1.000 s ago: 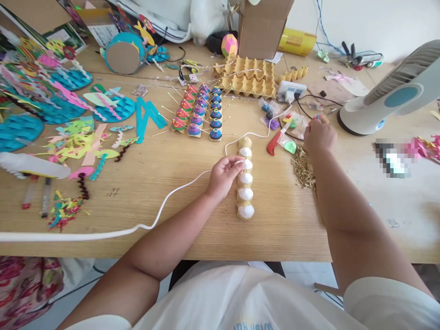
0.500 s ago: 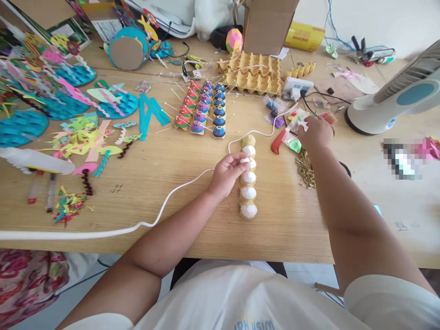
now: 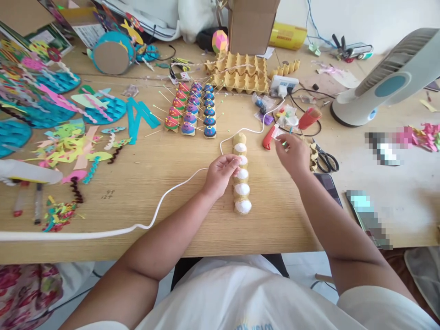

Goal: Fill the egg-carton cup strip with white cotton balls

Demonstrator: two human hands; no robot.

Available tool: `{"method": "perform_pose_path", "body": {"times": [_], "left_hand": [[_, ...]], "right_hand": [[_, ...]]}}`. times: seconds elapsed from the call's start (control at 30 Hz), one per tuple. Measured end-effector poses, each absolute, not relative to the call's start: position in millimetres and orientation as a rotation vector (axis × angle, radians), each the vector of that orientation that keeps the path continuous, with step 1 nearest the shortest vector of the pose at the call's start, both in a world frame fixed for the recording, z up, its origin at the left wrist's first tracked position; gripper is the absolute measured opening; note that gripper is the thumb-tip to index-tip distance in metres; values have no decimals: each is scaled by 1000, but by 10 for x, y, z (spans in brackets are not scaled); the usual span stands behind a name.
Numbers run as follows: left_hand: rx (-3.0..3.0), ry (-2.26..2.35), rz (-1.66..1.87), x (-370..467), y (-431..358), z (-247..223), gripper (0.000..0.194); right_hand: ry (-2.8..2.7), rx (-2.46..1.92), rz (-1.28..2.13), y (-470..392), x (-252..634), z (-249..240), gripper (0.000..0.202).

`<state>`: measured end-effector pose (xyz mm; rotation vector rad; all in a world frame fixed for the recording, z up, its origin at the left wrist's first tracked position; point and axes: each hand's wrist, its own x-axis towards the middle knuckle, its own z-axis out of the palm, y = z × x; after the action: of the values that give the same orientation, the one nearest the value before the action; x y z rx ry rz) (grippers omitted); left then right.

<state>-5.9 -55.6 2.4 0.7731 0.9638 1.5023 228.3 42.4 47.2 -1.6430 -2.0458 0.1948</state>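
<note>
The frame is crossed by a wooden table (image 3: 275, 220), on which a white fan (image 3: 385, 82) is stood at the upper right. At the upper centre a cardboard box (image 3: 252, 25) is seen, with yellowish egg trays (image 3: 240, 78) laid in front of it. A white cable (image 3: 161, 206) is run from the left edge, behind the left hand, up to a power strip (image 3: 284, 83).

Just above the centre, three egg-carton strips (image 3: 189, 112) are set side by side, painted red, purple and blue and stuck with pale-tipped sticks. In the centre an egg-carton strip with white caps (image 3: 242, 190) is laid lengthwise, its far-end cup (image 3: 239, 137) left bare and five cups capped in white.

The second white cap from the far end is partly covered by the left hand (image 3: 222, 172) — its thumb and fingers are brought together there, though whether a small piece is pinched cannot be told. The right hand (image 3: 294, 156) is raised right of the strip, well apart from it, with fingers bent; whether anything is gripped cannot be told. Near it are seen dark-handled scissors (image 3: 328, 162) and a red-handled tool (image 3: 267, 140).
</note>
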Motion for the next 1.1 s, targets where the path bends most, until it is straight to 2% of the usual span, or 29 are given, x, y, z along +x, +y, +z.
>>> {"method": "perform_pose_path", "body": {"times": [0.1, 0.27, 0.37, 0.47, 0.63, 0.8, 0.97, 1.03, 1.1], "left_hand": [[776, 972, 1531, -49, -544, 32, 61], [779, 977, 1538, -45, -535, 35, 61], [778, 982, 1535, -55, -532, 28, 61], [773, 988, 1535, -61, -530, 24, 61], [757, 1000, 1537, -54, -529, 30, 62], [741, 996, 1533, -49, -536, 17, 60], [778, 984, 1536, -57, -533, -14, 57], [787, 983, 1539, -60, -531, -15, 57], [785, 990, 1542, -59, -529, -7, 58]], "right_hand": [[-2100, -1897, -18, 886, 2558, 536, 36], [-2214, -2249, -237, 1516, 2701, 570, 26], [-2221, -2383, -263, 1697, 2652, 514, 21], [-2218, -2441, -262, 1780, 2618, 461, 25], [-2271, -2398, -335, 1807, 2603, 527, 31], [-2525, -2093, -455, 1776, 2557, 737, 28], [-2715, -1918, -359, 1718, 2534, 961, 66], [-2748, -1917, -393, 1657, 2558, 1065, 63], [-2791, -1955, -583, 1541, 2611, 1172, 42]]}}
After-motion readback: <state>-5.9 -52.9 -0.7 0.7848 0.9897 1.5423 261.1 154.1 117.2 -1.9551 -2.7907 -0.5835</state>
